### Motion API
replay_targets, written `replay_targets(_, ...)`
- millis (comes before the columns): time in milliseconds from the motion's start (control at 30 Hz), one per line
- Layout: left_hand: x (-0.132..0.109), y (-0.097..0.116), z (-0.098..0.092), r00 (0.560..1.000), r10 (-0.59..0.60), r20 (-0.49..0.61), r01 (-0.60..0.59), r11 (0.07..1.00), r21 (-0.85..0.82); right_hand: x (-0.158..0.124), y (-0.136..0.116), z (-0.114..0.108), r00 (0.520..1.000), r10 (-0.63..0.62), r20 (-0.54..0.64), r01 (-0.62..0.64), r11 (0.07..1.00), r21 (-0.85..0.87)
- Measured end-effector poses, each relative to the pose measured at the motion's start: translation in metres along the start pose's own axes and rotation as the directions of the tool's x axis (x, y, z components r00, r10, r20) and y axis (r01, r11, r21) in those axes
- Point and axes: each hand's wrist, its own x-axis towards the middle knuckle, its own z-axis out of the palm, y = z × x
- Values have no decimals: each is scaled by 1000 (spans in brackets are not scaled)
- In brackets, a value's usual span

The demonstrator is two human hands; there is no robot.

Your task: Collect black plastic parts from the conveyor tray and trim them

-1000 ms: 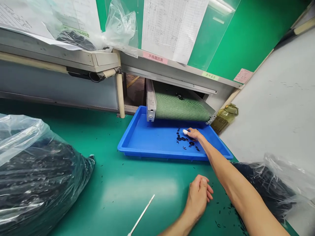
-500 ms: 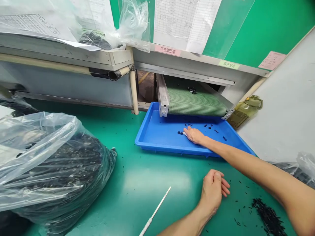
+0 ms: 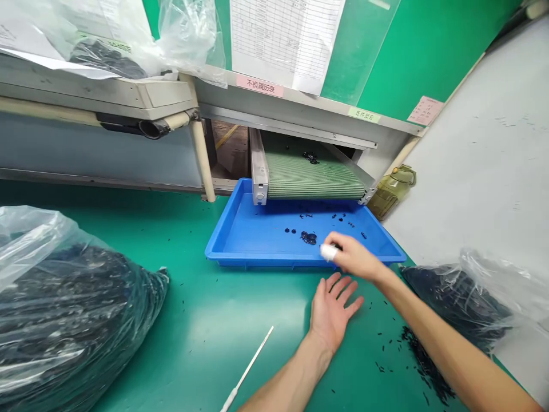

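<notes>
My right hand is over the near right rim of the blue tray, its fingers closed on a small black part that is mostly hidden. A white cover wraps one fingertip. Just below it, my left hand is open, palm up and fingers spread, with nothing in it. In the tray lies a small cluster of black ring-like parts, with several smaller black pieces scattered around it.
A green conveyor belt ends over the tray, carrying a few black parts. A bulging clear bag stands left, another bag right. A thin white stick and a heap of black pieces lie on the green table.
My right hand has lifted from the tray floor towards its near rim. My left hand has moved up and turned, opening its fingers below it. The whole view has shifted rightward.
</notes>
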Motion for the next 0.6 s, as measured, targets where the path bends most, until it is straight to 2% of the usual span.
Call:
replay_targets(67,2,0,0,1000,19,16,-18,998,-66,-31,-3,21,982,-180,61,186,978,-100)
replay_targets(167,2,2,1,999,20,36,-13,983,-182,-60,-7,38,955,-236,177,275,928,-249)
replay_targets(233,1,5,3,1000,19,16,-15,978,-210,-68,-9,30,937,-266,225,323,906,-275)
replay_targets(300,0,7,6,999,35,-30,-40,981,-189,-65,-6,11,923,-331,197,374,893,-253)
replay_targets(367,-2,8,9,998,19,-59,-27,991,-130,-50,5,-11,957,-280,71,289,914,-284)
replay_targets(433,-3,7,10,997,-6,-75,1,998,-65,-21,24,-26,991,-117,-61,87,926,-367)
replay_targets(500,-4,6,10,997,-9,-82,7,1000,-22,14,46,-31,998,-6,-69,-23,907,-420)
replay_targets(600,-5,3,9,996,7,-87,-8,1000,-1,64,72,-26,996,77,42,-51,897,-439)
